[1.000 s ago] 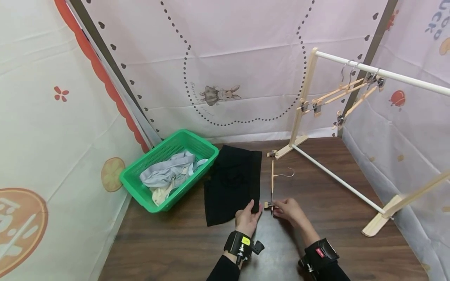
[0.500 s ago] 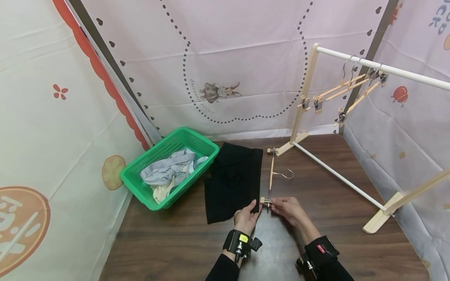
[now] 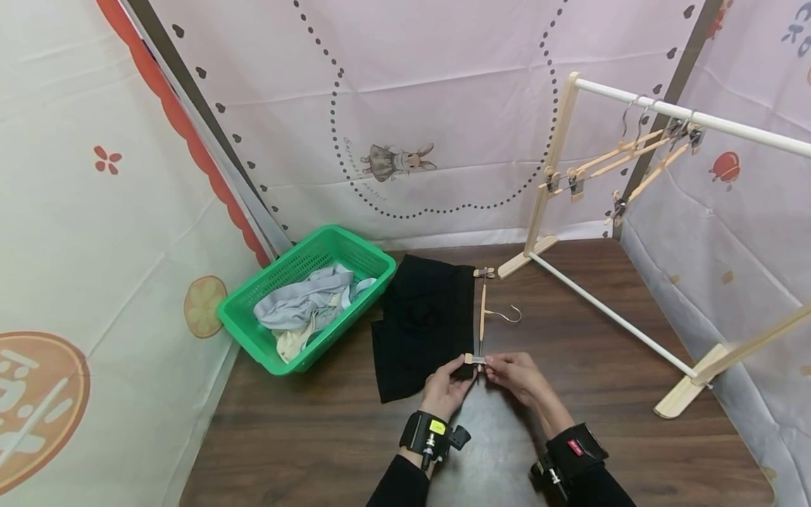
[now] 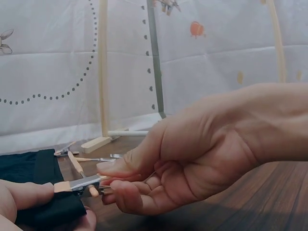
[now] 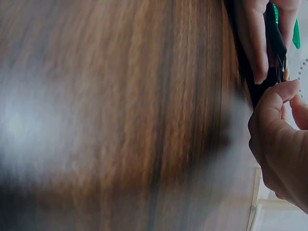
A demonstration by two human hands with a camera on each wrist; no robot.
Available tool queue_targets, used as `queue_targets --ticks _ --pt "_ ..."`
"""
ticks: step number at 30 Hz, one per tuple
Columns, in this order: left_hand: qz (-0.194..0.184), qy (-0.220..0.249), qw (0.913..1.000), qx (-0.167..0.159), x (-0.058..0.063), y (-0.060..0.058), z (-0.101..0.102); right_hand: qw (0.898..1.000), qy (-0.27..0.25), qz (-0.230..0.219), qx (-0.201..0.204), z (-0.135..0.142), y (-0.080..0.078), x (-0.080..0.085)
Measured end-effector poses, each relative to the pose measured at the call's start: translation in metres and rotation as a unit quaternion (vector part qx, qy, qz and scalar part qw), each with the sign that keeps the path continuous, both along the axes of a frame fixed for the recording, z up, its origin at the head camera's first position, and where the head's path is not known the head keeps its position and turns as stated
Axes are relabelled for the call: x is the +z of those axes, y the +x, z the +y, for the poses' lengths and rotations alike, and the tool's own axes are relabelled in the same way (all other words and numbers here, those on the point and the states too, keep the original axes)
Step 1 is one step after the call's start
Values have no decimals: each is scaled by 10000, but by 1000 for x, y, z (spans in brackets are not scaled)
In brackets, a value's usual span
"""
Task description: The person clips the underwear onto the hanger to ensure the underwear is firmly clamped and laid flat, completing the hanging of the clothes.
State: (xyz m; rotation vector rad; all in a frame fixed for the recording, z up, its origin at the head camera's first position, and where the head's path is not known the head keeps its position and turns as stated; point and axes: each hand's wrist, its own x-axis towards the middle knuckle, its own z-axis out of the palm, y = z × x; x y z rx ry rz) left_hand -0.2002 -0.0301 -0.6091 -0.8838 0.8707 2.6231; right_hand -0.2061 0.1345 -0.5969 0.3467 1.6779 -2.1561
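Black shorts [image 3: 424, 317] lie flat on the table, waistband to the right. My left hand [image 3: 443, 391] pinches the near corner of that waistband between thumb and fingers. Along the waistband lies a wooden clip hanger [image 3: 483, 310], its metal hook pointing right. My right hand [image 3: 518, 374] pinches the tail of the hanger's near clip [image 4: 82, 184] between thumb and fingers. In the left wrist view the clip's wooden tip reaches over the black cloth, right beside the left thumb. The hanger's far clip [image 3: 484, 272] sits at the waistband's far corner.
A green basket [image 3: 253, 352] holding pale clothes [image 3: 310, 303] stands left of the shorts. On the right is a rack with a white rail [image 3: 716, 121], where several clip hangers [image 3: 624, 158] hang. Its wooden foot [image 3: 690, 384] and low white bar [image 3: 602, 317] border the work area.
My right hand has moved the hanger left, from beside the shorts up to the waistband, the near clip now overlapping its corner. My left hand keeps hold of the waistband.
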Motion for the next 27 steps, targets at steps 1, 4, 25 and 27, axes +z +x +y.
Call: queue_targets --ticks 1,4,25,27 --pt "-8 50 10000 -8 0 0 0 10000 9 -3 7 -1 0 0" --pt "-8 301 9995 -32 1 -1 0 10000 59 -16 -35 -3 0 1" --pt "288 547 9976 -311 0 0 -4 9998 129 116 17 -9 4 -4" --pt "480 349 9961 -655 -1 1 -10 9989 397 229 99 -8 3 -4"
